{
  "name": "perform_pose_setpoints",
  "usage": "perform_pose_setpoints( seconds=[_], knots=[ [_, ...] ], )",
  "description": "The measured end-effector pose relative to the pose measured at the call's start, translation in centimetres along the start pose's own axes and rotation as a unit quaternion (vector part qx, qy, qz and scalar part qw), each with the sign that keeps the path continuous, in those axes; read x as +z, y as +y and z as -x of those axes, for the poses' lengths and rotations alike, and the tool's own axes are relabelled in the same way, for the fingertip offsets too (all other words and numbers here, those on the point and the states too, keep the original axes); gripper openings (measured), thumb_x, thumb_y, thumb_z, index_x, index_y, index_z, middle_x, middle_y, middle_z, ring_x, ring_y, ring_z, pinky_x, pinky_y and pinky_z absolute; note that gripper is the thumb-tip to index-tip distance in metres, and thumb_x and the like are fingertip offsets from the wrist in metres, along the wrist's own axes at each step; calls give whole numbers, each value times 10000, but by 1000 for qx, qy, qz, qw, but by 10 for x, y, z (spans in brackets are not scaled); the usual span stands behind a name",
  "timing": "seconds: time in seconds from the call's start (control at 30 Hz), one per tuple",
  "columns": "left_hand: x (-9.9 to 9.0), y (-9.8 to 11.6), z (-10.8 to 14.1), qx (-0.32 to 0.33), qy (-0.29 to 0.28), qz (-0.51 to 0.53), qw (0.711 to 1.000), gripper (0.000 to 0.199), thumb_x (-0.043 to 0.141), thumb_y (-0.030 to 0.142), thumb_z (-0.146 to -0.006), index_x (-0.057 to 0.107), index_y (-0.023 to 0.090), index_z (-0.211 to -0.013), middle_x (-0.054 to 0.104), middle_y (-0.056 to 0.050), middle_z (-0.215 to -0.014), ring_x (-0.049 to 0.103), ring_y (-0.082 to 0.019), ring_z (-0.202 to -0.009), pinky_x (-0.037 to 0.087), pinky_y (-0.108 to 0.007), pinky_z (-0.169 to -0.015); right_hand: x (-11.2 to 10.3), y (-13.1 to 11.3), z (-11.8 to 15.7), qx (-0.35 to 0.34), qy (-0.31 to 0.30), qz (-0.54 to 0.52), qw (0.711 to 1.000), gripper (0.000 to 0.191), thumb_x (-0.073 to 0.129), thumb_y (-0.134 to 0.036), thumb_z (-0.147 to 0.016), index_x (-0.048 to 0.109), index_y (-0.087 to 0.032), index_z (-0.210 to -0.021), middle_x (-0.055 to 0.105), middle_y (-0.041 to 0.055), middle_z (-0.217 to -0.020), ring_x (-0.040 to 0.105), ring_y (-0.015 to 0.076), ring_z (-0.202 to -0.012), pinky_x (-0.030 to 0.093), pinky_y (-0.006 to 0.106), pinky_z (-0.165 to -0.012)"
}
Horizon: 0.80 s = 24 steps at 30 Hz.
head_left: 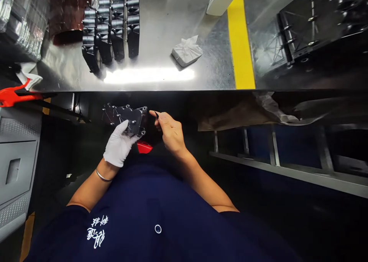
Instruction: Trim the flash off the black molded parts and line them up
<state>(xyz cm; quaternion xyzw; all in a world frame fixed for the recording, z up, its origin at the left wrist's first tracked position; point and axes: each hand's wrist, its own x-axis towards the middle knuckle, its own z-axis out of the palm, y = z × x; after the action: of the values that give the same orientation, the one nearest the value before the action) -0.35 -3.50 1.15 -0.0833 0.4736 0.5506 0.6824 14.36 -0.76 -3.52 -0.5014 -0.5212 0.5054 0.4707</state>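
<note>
Four black ribbed moulded parts (117,28) stand in a row on the shiny metal bench (158,32), upper left of the frame. Left of centre, below the bench edge, the white-gloved left hand (117,145) grips a flat black moulded plate with metal-ringed corner holes (126,118), thumb closed over its face; a firm hold there should keep it steady. At centre, the bare right hand (172,133) pinches a small dark sliver (156,115), fingers nearly closed, index fingertip just beside the plate's corner; light, controlled pressure would suit.
</note>
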Motion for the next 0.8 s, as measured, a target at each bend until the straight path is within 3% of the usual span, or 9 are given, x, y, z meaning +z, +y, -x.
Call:
perform_pose_setpoints(
  seconds=[0.13, 0.3, 0.4, 0.53, 0.67, 0.8],
  knots=[
    [1, -2, 9, 4, 4, -25, 1000, 211, 481, 131, -933, 687, 163, -898, 736, -8, -809, 706, -121, -820, 586, -335, -876, 2, 2, -2, -14, 48, -20, 999, 464, 599, -665, -813, 680, -210, -848, 608, -2, -707, 565, 129, -683, 489, 284, -663],
    [3, -7, 14, 7, -15, -59, 998, 198, 518, 163, -915, 697, 174, -1001, 755, -29, -924, 707, -154, -936, 588, -335, -883, 9, 1, -2, -104, 93, -33, 990, 339, 685, -554, -799, 644, -221, -748, 642, 16, -742, 587, 141, -694, 485, 302, -652],
    [3, -9, 14, 4, -25, -57, 998, 217, 516, 169, -918, 692, 179, -1043, 755, -35, -993, 700, -159, -986, 588, -330, -889, 9, 1, -3, -124, 102, -35, 986, 321, 686, -539, -804, 645, -226, -752, 639, 22, -749, 597, 149, -699, 490, 320, -660],
    [0, -8, 10, -14, -43, -39, 998, 222, 508, 170, -928, 683, 177, -1065, 753, -32, -1031, 702, -137, -957, 589, -312, -881, 8, 5, -3, -131, 130, -11, 983, 328, 672, -546, -809, 647, -224, -749, 642, 27, -747, 596, 149, -691, 484, 318, -644],
    [-4, -4, 6, -49, -37, -9, 998, 229, 469, 163, -948, 680, 174, -1038, 762, -12, -944, 712, -115, -876, 605, -300, -831, 11, 16, -5, -139, 127, -7, 982, 284, 675, -493, -822, 664, -218, -749, 656, 27, -754, 605, 144, -691, 487, 305, -646],
    [-10, -3, 11, -37, -40, -37, 998, 226, 486, 158, -917, 694, 187, -1002, 768, -8, -943, 708, -131, -986, 586, -297, -900, 9, 31, -16, -63, 150, 6, 987, 420, 668, -612, -766, 649, -196, -719, 644, 23, -717, 591, 144, -677, 496, 303, -657]
  ],
)
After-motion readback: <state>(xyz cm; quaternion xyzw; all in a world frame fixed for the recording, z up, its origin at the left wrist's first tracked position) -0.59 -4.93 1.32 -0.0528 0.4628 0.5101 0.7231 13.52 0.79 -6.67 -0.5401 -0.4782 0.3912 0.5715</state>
